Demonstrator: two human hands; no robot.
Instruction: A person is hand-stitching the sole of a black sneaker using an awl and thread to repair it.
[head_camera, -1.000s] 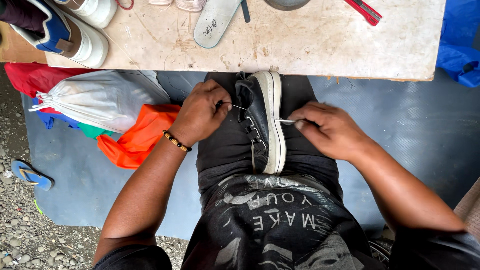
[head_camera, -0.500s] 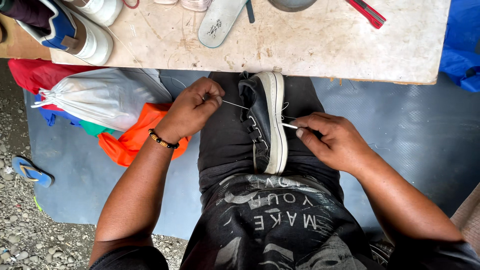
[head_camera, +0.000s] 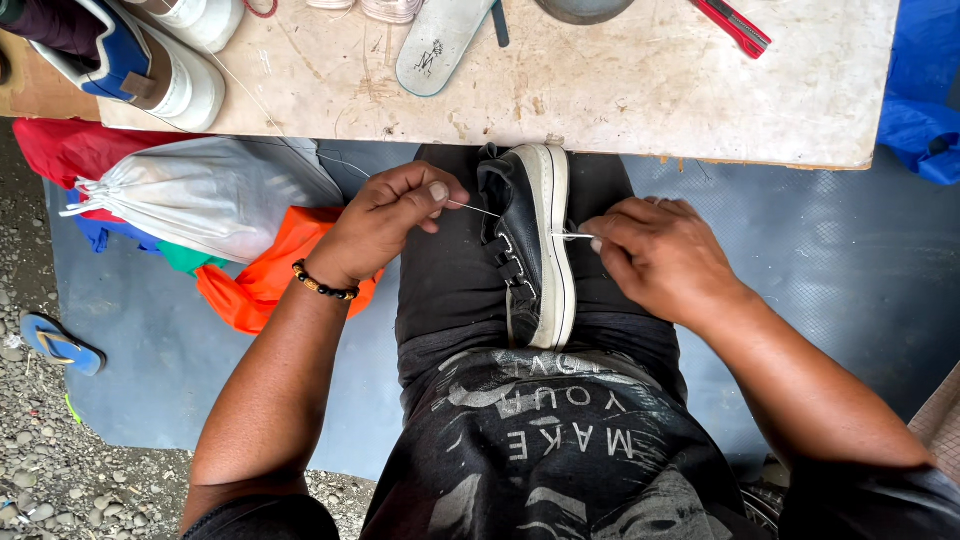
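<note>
A black shoe with a white sole (head_camera: 530, 245) lies on its side between my knees, toe toward the table. My left hand (head_camera: 390, 220) pinches a thin white thread (head_camera: 478, 209) that runs taut to the shoe's upper. My right hand (head_camera: 660, 255) rests against the white sole and pinches a thread or needle end (head_camera: 572, 236) sticking out of the sole edge; which of the two I cannot tell. A beaded bracelet (head_camera: 322, 287) circles my left wrist.
A worn wooden table (head_camera: 640, 90) lies ahead with a pale insole (head_camera: 440, 45), a white and blue sneaker (head_camera: 140, 70) and a red-handled tool (head_camera: 735, 25). White, orange and red bags (head_camera: 210, 205) lie at left on a grey mat. A blue sandal (head_camera: 60, 345) sits on gravel.
My left hand has drawn the thread up and away to the left, pulling it tighter. My right hand has stayed at the sole, shifting slightly toward the table.
</note>
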